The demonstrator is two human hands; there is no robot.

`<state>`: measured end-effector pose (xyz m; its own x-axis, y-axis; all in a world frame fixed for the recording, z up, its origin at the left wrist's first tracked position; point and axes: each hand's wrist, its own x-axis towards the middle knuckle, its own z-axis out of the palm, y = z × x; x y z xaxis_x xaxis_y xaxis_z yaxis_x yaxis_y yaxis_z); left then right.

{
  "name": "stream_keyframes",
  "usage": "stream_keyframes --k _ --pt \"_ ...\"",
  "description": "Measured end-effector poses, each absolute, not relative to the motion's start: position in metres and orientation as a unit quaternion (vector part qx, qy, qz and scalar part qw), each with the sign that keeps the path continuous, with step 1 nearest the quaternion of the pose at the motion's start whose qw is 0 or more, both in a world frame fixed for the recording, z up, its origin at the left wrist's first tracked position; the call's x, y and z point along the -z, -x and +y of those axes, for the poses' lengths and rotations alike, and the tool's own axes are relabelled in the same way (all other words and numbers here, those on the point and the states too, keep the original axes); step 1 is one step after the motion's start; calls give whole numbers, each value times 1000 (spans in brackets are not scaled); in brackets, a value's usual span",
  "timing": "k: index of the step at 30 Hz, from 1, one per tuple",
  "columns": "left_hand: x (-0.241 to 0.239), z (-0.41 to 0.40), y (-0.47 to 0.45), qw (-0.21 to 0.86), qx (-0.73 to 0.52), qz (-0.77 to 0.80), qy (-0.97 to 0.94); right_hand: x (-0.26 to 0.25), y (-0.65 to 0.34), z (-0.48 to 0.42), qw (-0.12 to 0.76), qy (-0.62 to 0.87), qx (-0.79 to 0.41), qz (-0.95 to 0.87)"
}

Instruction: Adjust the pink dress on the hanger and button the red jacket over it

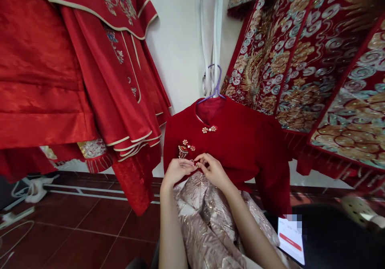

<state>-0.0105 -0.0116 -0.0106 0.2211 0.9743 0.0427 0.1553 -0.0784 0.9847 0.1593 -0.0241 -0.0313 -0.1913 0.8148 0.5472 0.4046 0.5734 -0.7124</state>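
A dark red velvet jacket [237, 132] hangs in front of me on a purple hanger [217, 89]. At its collar sits a flower-shaped beaded clasp [209, 129]. A fan-shaped beaded ornament [183, 151] lies on the chest, just above my left hand. My left hand [179, 170] and my right hand [212, 170] meet at the front of the jacket, fingertips pinched together around a small beaded button clasp [197, 164]. My fingers partly cover this clasp, so whether it is fastened cannot be seen. Shiny patterned beige fabric [207, 221] lies below my hands.
Red garments with pale trim [120, 80] hang at the left. Heavily embroidered garments [294, 60] hang at the right. White straps [207, 28] run up the wall. A lit phone [291, 241] rests on a black surface [337, 237]. White shoes [36, 190] stand by a floor rail.
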Motion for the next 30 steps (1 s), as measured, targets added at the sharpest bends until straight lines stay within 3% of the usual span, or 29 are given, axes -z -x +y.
stream_keyframes --k 9,18,30 --pt "17 -6 5 458 -432 477 -613 32 -158 -25 514 408 -222 -721" --pt "14 -9 6 519 -419 477 -572 32 -165 -25 490 398 -286 -721" --pt "13 -10 7 525 -434 498 -536 40 -158 -22 514 389 -222 -732"
